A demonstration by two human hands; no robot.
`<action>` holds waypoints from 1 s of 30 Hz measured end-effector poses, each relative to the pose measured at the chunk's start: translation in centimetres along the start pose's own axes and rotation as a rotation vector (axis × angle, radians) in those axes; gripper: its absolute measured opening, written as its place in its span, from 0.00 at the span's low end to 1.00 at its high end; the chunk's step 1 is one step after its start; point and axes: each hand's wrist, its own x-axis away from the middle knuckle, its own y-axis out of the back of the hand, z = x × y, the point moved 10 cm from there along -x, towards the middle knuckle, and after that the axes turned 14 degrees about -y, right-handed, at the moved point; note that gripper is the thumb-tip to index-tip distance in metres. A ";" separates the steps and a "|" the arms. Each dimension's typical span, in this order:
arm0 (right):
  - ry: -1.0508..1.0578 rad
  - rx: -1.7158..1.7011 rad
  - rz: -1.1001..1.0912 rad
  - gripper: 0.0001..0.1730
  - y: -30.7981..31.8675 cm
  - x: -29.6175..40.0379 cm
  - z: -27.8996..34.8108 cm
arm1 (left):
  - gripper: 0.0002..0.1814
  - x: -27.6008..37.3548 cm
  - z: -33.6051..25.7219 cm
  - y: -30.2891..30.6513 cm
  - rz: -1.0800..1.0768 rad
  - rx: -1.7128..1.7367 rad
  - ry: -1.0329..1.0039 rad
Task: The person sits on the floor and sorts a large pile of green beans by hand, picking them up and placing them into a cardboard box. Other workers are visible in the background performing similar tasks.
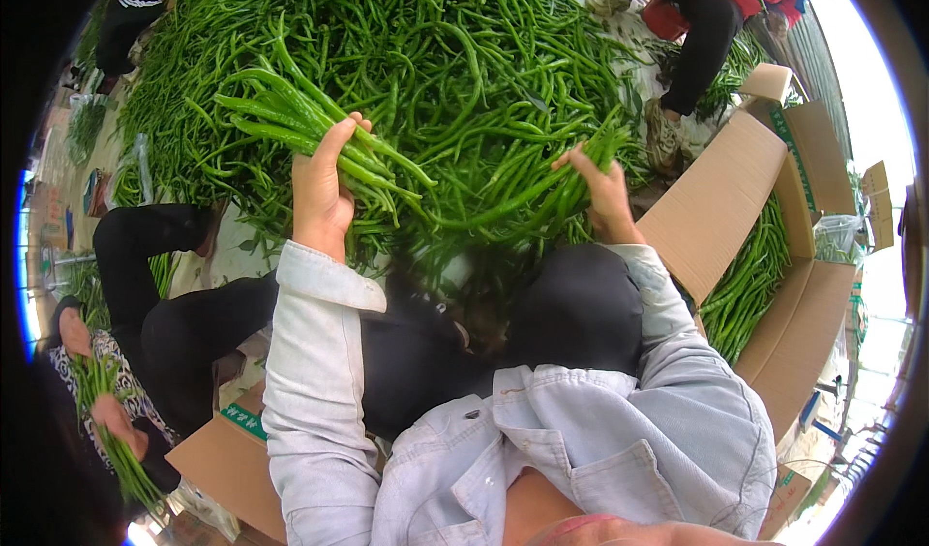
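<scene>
My left hand (328, 183) grips a bunch of long green chili peppers (290, 114), their tips fanned to the upper left and their other ends pointing right. My right hand (606, 183) is closed around a second bunch of peppers (533, 208), which hangs in a curve down to the left and is partly blurred. Both hands are raised over the near side of a large heap of green chili peppers (406, 45). My fingers hide the middle of each bunch.
At my right stands an open cardboard box (711, 205) holding peppers (751, 292). Another carton flap (225, 466) is by my left elbow. A person on the left holds peppers (116, 430); others sit at the upper right (700, 52) and upper left (131, 27).
</scene>
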 end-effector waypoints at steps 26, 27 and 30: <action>1.002 2.050 0.414 0.06 -13.8 -3.7 -13.8 | 0.13 -0.4 0.4 1.3 -0.070 0.022 0.019; 1.015 2.058 0.425 0.06 -13.9 -3.5 -13.8 | 0.13 -0.5 0.5 1.2 -0.069 0.020 0.023; 1.010 2.083 0.476 0.06 -13.8 -2.3 -14.5 | 0.14 -0.6 0.7 0.9 -0.065 0.019 0.043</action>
